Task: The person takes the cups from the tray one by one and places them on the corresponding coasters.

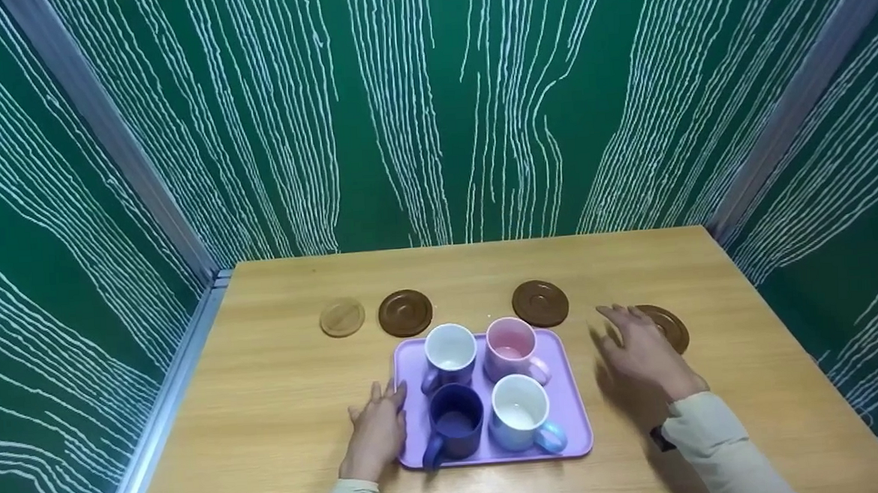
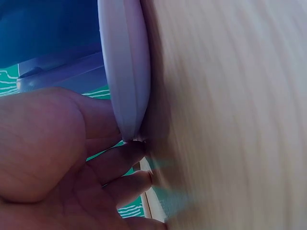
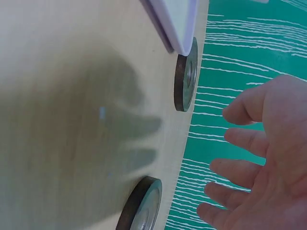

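A purple tray point(image 1: 567, 390) carries a white-rimmed mug point(image 1: 450, 347) with a purple handle, a pink mug point(image 1: 511, 348), a dark blue mug point(image 1: 456, 422) and a light blue mug point(image 1: 521, 415) with a white inside. My left hand point(image 1: 376, 434) touches the tray's left edge with spread fingers; in the left wrist view the fingertips point(image 2: 136, 182) meet the tabletop beside the rim. Over the table, right of the tray, my right hand point(image 1: 640, 352) hovers with fingers extended, holding nothing. It partly covers a brown round coaster point(image 1: 670, 326).
Behind the tray lie two more brown coasters point(image 1: 405, 313) and a lighter wooden disc point(image 1: 342, 317). Green walls with white lines point(image 1: 402, 113) enclose the wooden table point(image 1: 282, 405) at the back and sides.
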The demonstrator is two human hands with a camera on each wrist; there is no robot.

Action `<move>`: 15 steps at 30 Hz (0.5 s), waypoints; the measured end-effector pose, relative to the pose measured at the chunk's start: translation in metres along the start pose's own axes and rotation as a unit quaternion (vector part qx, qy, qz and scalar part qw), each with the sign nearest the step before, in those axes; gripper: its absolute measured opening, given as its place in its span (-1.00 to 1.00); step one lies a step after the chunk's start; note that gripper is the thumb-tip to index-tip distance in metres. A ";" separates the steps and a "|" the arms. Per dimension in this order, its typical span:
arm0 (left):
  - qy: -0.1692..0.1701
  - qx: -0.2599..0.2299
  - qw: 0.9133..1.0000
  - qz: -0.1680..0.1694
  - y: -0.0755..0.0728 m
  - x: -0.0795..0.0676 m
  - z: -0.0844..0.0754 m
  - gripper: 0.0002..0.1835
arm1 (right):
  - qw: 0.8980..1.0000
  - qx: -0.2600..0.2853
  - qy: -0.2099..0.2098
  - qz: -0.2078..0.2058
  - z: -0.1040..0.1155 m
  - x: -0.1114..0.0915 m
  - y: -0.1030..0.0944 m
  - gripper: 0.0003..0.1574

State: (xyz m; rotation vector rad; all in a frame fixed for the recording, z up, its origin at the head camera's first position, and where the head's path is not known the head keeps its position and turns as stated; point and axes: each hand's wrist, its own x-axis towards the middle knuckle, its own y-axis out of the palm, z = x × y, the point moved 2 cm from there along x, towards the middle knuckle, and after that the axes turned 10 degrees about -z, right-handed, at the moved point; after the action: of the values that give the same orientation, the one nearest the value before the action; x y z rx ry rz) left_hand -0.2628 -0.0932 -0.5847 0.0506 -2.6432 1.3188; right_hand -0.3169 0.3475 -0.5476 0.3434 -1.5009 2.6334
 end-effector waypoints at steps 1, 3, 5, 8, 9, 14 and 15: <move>-0.001 0.000 1.000 0.001 0.000 0.000 0.000 -0.50 | 1.000 0.000 -0.005 -0.005 0.000 -0.003 0.001 -0.30; 0.000 0.002 1.000 0.001 0.000 -0.001 0.000 -0.50 | 1.000 -0.003 -0.012 -0.014 -0.002 -0.008 0.001 -0.31; 0.002 0.003 1.000 0.001 0.000 0.000 0.000 -0.50 | 1.000 -0.009 -0.015 -0.018 -0.004 -0.013 0.000 -0.31; 0.002 0.002 1.000 0.000 0.000 0.000 -0.001 -0.50 | 0.999 -0.014 -0.023 -0.025 -0.009 -0.019 -0.005 -0.31; 0.000 0.002 1.000 -0.001 0.001 0.000 0.000 -0.51 | 0.999 -0.017 -0.025 -0.028 -0.011 -0.020 -0.007 -0.30; 0.008 0.011 1.000 -0.007 0.002 0.000 0.000 -0.51 | 0.998 -0.040 -0.020 -0.043 -0.023 -0.020 -0.015 -0.31; 0.012 0.013 1.000 -0.009 0.002 0.000 0.000 -0.52 | 0.998 -0.042 -0.009 -0.041 -0.027 -0.019 -0.017 -0.31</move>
State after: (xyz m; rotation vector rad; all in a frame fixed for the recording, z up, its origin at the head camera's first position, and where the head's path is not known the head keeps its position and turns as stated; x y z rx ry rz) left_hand -0.2627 -0.0919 -0.5858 0.0611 -2.6001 1.3391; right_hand -0.2990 0.3801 -0.5511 0.4136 -1.5626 2.5027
